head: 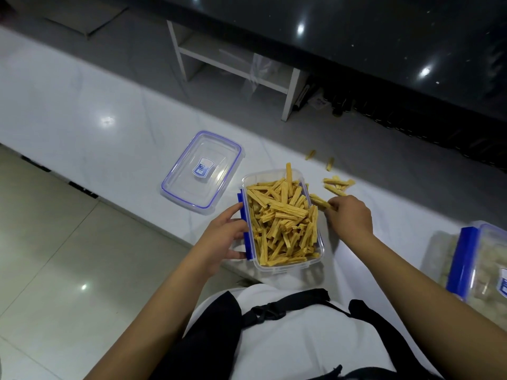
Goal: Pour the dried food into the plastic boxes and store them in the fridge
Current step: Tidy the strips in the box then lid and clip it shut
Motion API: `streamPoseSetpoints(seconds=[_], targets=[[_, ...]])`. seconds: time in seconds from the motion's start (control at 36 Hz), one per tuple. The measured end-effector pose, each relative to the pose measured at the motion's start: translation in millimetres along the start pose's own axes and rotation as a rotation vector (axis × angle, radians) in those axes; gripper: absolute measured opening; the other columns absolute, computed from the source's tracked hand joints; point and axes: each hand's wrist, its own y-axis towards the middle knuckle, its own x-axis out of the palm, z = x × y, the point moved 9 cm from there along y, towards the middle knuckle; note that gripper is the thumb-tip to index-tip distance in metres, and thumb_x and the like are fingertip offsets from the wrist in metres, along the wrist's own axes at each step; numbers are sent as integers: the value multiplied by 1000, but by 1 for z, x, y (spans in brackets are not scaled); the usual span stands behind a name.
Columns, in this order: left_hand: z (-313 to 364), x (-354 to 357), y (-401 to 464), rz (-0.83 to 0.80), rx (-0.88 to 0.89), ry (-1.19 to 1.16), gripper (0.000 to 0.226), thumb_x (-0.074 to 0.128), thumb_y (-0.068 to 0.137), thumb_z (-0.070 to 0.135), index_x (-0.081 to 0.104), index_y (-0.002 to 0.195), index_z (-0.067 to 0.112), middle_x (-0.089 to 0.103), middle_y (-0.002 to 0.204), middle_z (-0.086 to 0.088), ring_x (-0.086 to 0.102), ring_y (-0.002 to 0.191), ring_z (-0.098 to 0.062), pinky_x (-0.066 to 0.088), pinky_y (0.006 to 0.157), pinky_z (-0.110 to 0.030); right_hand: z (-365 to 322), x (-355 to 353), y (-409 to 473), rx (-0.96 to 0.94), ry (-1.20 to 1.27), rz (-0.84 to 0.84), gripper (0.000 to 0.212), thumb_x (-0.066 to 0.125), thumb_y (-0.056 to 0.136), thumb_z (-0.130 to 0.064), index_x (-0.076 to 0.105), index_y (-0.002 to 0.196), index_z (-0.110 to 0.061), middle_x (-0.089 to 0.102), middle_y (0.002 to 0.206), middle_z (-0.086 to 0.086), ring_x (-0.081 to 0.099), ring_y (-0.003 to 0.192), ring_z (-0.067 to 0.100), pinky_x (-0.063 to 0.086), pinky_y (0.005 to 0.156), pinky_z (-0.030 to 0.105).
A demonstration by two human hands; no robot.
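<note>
A clear plastic box [288,266] with blue clips stands on the white counter, heaped with yellow dried food sticks [282,218]. My left hand [225,234] grips the box's left side at the blue clip. My right hand [349,213], just right of the box, pinches a few dried sticks [319,201] at its rim. More loose sticks [337,185] lie on the counter behind that hand. The box's clear lid [201,171] with a blue seal lies flat to the left.
A second closed box [482,261] with a blue clip and pale contents sits at the right edge. Two stray sticks [319,159] lie farther back. The white counter [82,111] drops to a tiled floor at left. A white shelf unit [233,61] stands beyond.
</note>
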Motion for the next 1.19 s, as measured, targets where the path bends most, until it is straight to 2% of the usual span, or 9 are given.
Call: streamPoseSetpoints(seconds=[0.19,0.36,0.42,0.47,0.53,0.69,0.89,1.03,1.19], targets=[[-1,0,0,-13,14,-7,58,59,92,11,49,143,38,77,107,3,75,92,-11,63,72,-43,21,-5,-16,51,144,5,21,63,91,-22,75,75,-17,64,67,4,56,65,23,31,51,26],[-2,1,-1,-28,16,-9,57,58,91,12,50,142,37,77,107,1,75,93,-11,63,72,-42,-2,-56,-29,-53,463,136,9,72,89,-25,79,94,-24,71,77,-9,65,62,11,49,62,28],[-3,1,-2,-30,16,-20,56,58,92,12,50,142,36,77,105,2,75,92,-10,62,70,-40,-28,-77,-36,-183,535,167,12,75,87,-19,79,98,-22,67,85,-15,64,62,1,47,62,13],[-3,1,-3,-21,18,-24,54,57,94,11,50,142,36,77,104,3,75,91,-9,62,67,-38,-56,-89,-40,-309,514,155,17,77,85,-18,78,102,-17,60,85,-16,63,69,4,48,60,12],[-3,0,-5,-16,21,-27,54,56,95,9,50,142,35,77,105,2,75,92,-10,62,67,-38,-80,-87,-38,-373,389,105,20,76,86,-21,77,106,-16,58,84,-12,58,73,11,49,65,26],[-2,-4,-6,21,26,-20,52,55,96,9,50,143,32,73,116,-4,73,103,-20,63,77,-46,-118,-40,-34,-330,41,-62,17,62,92,-19,76,96,-10,67,96,7,62,87,28,46,69,32],[0,-7,-10,46,27,-13,48,57,98,11,52,140,32,71,120,-4,70,108,-21,64,74,-44,-128,-28,-28,-239,58,-47,17,60,90,-17,77,90,-14,70,94,5,63,81,27,48,64,30],[0,-6,-8,50,30,2,49,58,97,12,51,141,33,72,116,-5,72,103,-20,64,76,-46,-138,-27,-29,-248,90,-81,16,61,89,-19,76,85,-15,69,86,3,59,71,19,33,50,21],[0,-8,-5,44,36,1,51,57,96,10,52,141,33,74,112,-3,73,102,-19,64,74,-46,-127,-45,-38,-257,261,5,28,58,94,-37,72,116,-27,69,117,-6,64,98,18,46,73,28]])
